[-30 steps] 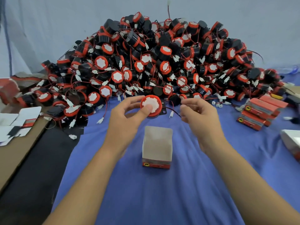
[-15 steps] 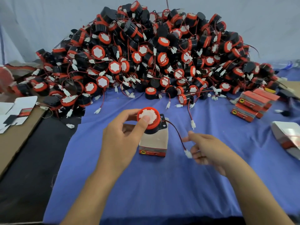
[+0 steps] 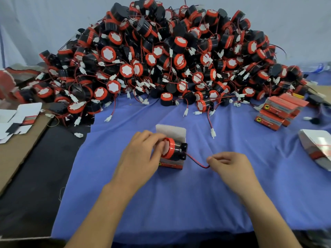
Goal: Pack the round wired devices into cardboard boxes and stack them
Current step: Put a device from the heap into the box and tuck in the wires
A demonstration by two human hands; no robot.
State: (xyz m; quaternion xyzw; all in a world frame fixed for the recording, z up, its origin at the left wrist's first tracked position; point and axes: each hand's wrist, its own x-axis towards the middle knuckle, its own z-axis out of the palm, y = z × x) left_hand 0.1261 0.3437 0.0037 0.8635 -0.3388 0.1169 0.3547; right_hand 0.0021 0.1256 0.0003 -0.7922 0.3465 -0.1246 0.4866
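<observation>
A round black device with a red rim (image 3: 174,149) lies on its side at the mouth of a small open cardboard box (image 3: 172,164) on the blue cloth. My left hand (image 3: 143,156) grips the device by its red face. Its red-and-black wire (image 3: 197,161) runs right to my right hand (image 3: 227,165), which pinches it with curled fingers. The wire's plug is hidden in that hand. The box's white flap (image 3: 170,130) stands up behind the device.
A big heap of the same devices (image 3: 170,56) fills the far half of the table. Packed red boxes (image 3: 279,111) are stacked at the right, with a white bag (image 3: 317,147) near them. Flat box blanks (image 3: 16,119) lie on brown cardboard at the left.
My left hand has lowered the device from above the box down to its opening and turned it sideways. My right hand has moved along the wire, nearer the box.
</observation>
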